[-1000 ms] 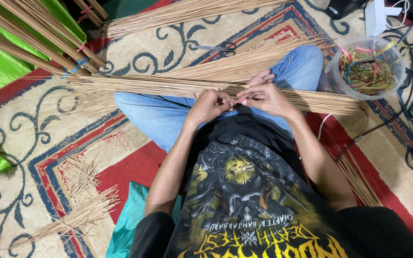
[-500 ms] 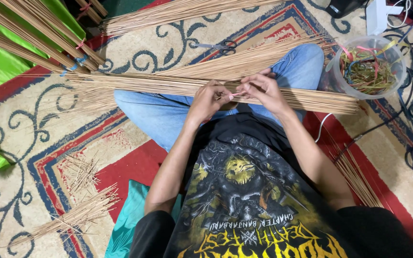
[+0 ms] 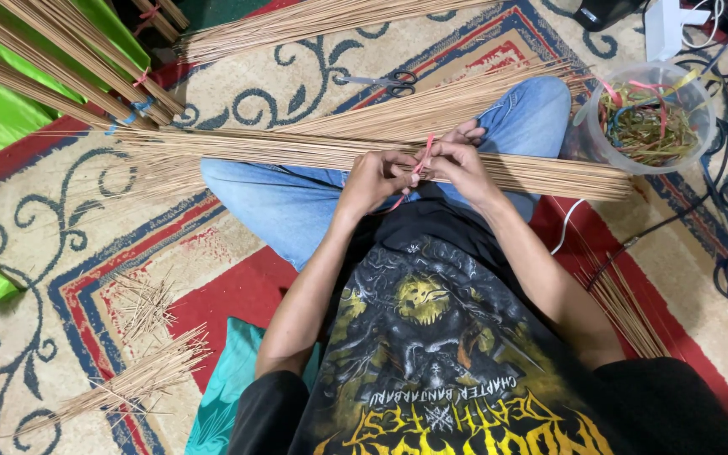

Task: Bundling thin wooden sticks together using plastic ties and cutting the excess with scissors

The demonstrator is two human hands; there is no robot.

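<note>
Both hands pinch a pink rubber band (image 3: 419, 164) around a long bundle of thin sticks (image 3: 297, 152) lying across the lap: left hand (image 3: 377, 179) and right hand (image 3: 458, 164) close together, grip closed on the band. Light, stiff, brittle-looking sticks would likely splay unless held at the binding.

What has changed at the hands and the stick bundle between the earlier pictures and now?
A pink-red band now shows stretched between the left hand and right hand, running over the bundle of thin sticks; earlier it was barely visible. Both hands stayed close together on the bundle across the lap. The scissors, the clear tub of bands and the loose sticks on the rug stayed put.
</note>
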